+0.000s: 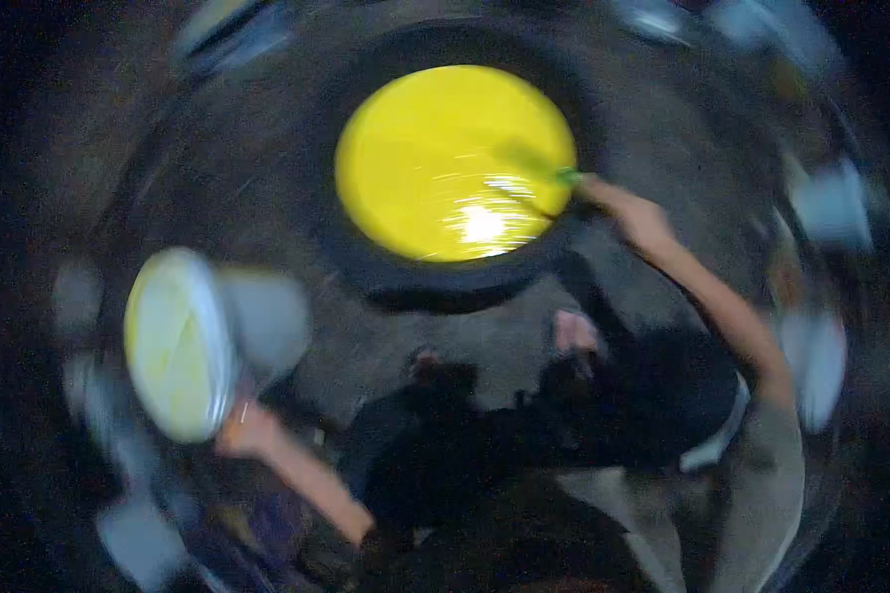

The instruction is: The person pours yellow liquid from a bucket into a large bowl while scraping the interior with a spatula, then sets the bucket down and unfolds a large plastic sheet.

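Observation:
A large round surface of glossy yellow liquid point(425, 158) lies inside a dark round rim at the upper middle, with a bright light reflection on it. My right hand point(623, 208) is at its right edge, closed on a green-handled tool point(567, 177) that reaches over the yellow; its far end is blurred. At the lower left my left hand point(247, 427) grips the lower edge of a pale bucket point(267, 316), tipped on its side. The bucket's mouth faces left and shows yellowish residue inside.
A light blue container point(833, 208) stands at the right, with a whitish one point(813, 366) below it. Blurred pale objects line the left side and the top corners. Dark floor point(237, 148) surrounds the dark rim. My legs are below it.

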`<state>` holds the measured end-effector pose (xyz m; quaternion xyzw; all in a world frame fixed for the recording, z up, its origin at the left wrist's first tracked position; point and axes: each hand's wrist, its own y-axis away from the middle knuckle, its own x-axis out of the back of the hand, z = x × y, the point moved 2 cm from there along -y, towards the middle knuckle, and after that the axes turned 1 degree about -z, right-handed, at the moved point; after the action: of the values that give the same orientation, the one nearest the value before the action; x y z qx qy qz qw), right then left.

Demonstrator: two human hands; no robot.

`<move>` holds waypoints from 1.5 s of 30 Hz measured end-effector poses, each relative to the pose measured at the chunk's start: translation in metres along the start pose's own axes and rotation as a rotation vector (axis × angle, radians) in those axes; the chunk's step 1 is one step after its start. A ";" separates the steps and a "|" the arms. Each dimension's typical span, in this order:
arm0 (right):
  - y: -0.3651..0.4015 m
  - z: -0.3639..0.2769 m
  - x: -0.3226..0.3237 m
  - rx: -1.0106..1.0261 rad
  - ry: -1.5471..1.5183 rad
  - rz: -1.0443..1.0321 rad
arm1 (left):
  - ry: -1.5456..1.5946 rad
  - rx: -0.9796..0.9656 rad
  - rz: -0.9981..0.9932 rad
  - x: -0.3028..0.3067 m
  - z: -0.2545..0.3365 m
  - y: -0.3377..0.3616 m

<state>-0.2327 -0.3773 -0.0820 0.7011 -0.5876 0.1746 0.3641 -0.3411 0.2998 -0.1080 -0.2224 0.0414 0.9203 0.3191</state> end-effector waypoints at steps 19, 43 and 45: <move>0.125 0.040 0.019 -0.050 -1.104 0.462 | -0.459 -0.634 -0.655 -0.205 -0.007 0.037; 0.491 0.153 -0.008 -1.227 0.542 1.207 | 0.080 -1.191 -1.185 -0.551 0.042 0.070; 0.491 0.153 -0.007 -1.196 0.474 1.206 | 0.086 -1.186 -1.178 -0.553 0.041 0.070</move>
<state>-0.7293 -0.5039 -0.0402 -0.0910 -0.7596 0.1409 0.6283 -0.0136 -0.0619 0.1647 -0.3735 -0.5604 0.4628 0.5764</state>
